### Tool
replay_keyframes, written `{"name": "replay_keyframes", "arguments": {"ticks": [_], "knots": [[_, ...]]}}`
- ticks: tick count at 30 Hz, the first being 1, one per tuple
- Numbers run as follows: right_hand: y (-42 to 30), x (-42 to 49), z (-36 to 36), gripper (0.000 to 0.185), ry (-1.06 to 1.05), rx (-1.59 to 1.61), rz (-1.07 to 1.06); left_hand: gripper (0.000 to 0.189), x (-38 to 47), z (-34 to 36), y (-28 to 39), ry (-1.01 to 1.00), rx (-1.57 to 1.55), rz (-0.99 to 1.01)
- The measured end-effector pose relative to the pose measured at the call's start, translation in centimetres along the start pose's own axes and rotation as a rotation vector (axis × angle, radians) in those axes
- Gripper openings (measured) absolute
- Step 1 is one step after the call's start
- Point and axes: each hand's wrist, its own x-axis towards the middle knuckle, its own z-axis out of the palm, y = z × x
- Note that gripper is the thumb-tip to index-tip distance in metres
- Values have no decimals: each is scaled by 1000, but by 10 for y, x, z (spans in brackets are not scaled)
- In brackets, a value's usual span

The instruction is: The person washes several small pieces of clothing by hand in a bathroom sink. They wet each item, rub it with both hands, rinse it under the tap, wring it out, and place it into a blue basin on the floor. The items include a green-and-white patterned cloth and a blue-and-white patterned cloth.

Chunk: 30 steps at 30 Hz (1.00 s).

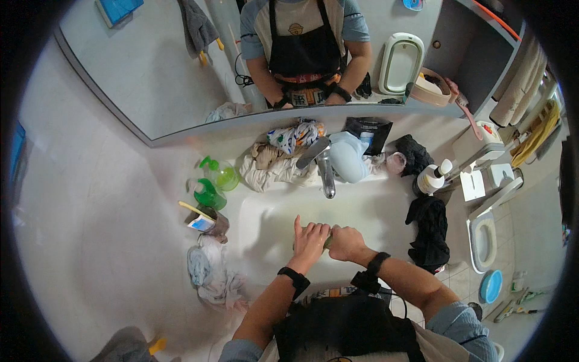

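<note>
Over the white washbasin (371,203), my left hand (310,242) presses on a greenish item (327,242), thumb spread away from the fingers. My right hand (346,243) is a closed fist touching the same item from the right. Only slivers of the item show between and behind the hands, so its kind cannot be told. Cloudy, pale water seems to lie in the basin. The chrome faucet (326,174) stands just beyond both hands, its spout pointing towards them.
Crumpled cloths (276,167) and a light blue moulded cup (347,156) lie behind the faucet. Green pump bottles (210,193) and a cup with a toothbrush (217,226) stand left. Black cloth (429,231) and a white pump bottle (429,180) sit right. A mirror (167,81) hangs above.
</note>
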Motion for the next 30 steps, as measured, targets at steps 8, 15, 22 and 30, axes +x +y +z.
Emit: {"name": "replay_keyframes", "arguments": {"ticks": [8,15,22,30], "knots": [[1,-20,-11,20,-245,736,304,30,0,-10,-4,316,-28,215],[3,-22,-16,86,-47,1210,127,33,10,-16,-14,372,-468,-195],[-20,-33,12,99,249,523,-416,27,22,-10,-7,763,-1337,-886],[-24,14,20,82,521,380,-543,35,23,-43,28,775,-1839,-955]]}}
